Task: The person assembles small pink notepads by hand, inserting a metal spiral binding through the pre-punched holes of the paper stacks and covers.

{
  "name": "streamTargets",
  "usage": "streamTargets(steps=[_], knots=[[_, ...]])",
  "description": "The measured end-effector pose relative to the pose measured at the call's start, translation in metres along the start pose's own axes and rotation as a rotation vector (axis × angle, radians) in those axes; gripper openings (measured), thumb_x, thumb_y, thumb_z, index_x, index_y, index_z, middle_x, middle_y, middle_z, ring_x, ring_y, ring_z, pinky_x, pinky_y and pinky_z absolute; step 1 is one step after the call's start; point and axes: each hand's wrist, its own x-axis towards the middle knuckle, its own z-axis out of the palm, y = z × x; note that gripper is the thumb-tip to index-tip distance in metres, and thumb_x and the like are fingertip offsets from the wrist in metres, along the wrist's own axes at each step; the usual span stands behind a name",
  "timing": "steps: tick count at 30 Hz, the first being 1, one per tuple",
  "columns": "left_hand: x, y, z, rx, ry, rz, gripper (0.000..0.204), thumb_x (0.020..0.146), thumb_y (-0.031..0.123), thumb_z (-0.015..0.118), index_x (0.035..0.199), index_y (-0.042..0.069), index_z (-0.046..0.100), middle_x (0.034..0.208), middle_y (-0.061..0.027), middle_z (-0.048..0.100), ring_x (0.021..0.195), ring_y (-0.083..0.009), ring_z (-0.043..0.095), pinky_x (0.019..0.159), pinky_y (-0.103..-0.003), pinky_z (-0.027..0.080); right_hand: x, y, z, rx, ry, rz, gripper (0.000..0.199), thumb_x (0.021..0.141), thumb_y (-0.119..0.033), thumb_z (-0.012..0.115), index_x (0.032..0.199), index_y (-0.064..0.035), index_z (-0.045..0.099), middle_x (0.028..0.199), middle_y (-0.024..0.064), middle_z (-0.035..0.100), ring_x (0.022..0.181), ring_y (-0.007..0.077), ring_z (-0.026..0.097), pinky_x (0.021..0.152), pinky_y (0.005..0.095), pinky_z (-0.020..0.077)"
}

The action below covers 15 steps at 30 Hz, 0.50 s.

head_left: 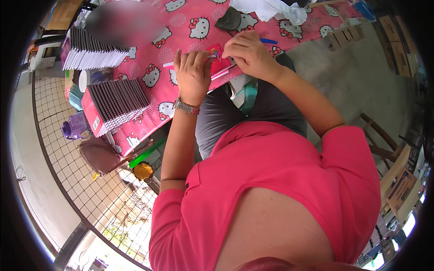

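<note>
Both hands are over a pink notebook (218, 50) with a printed cover, at the table's near edge. My left hand (193, 74), with a wristwatch (186, 107) on its wrist, has bent fingers closed on a narrow white strip (168, 64). The strip shows on both sides of those fingers. To the right, my right hand (250, 53) is curled at the notebook's right side, with thumb and fingers pinched together. What lies between its fingertips is too small to make out. A blue pen (268, 41) lies just beyond this hand.
A pink patterned cloth (181, 36) covers the table. Spiral-bound notebooks stand in a near stack (120, 101) and a far stack (92, 49) at left. A purple bottle (77, 125) is beside them. A dark pouch (228, 19) and white cloth (275, 10) lie at the back.
</note>
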Motion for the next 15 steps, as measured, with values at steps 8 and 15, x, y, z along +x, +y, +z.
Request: streamTargets(steps=[8, 15], knots=[[-0.001, 0.007, -0.005, -0.001, -0.005, -0.003, 0.027, 0.085, 0.017, 0.069, 0.110, 0.010, 0.060, 0.102, -0.0054, 0.065, 0.098, -0.0286, 0.059, 0.106, -0.053, 0.033, 0.001, -0.018, -0.001, 0.208, -0.086, 0.236, 0.020, 0.093, -0.016, 0.065, 0.110, -0.0060, 0.063, 0.092, 0.0089, 0.066, 0.090, 0.0255, 0.065, 0.078, 0.0357, 0.0516], [-0.003, 0.008, -0.010, 0.053, -0.086, 0.020, 0.026, 0.086, 0.018, 0.069, 0.108, 0.011, 0.057, 0.101, -0.0047, 0.064, 0.099, -0.0281, 0.058, 0.107, -0.055, 0.032, 0.022, -0.026, -0.017, 0.242, -0.298, 0.335, 0.025, 0.096, -0.016, 0.060, 0.117, -0.0053, 0.055, 0.081, 0.0097, 0.065, 0.073, 0.0193, 0.067, 0.067, 0.0327, 0.0526]])
